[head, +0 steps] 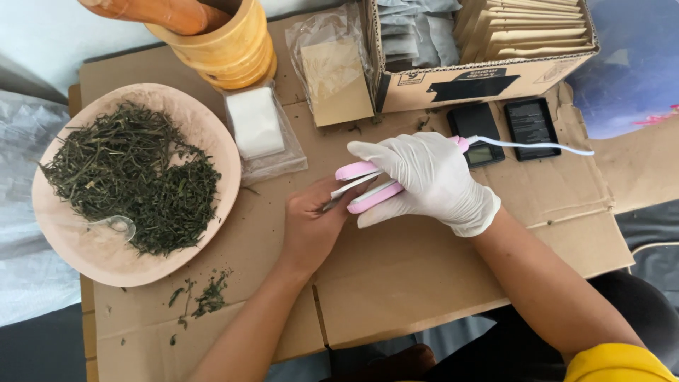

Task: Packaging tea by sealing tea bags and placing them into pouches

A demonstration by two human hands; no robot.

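My right hand (424, 180), in a white glove, is shut on a pink and white handheld sealer (362, 170) with a white cord (537, 146) running off to the right. The sealer's two jaws point left. My bare left hand (311, 226) lies on the cardboard just under the jaws, its fingers curled around something thin held between them; that item is hidden. Both hands meet at the middle of the cardboard-covered table (396, 283).
A wide tan bowl (212, 134) of dried green herb with a clear plastic spoon (117, 226) sits at left. Behind stand a wooden mortar (226, 49) with pestle, plastic-wrapped packets (258, 127), a cardboard box (481, 78) of sachets and envelopes, and two small black scales (530, 124).
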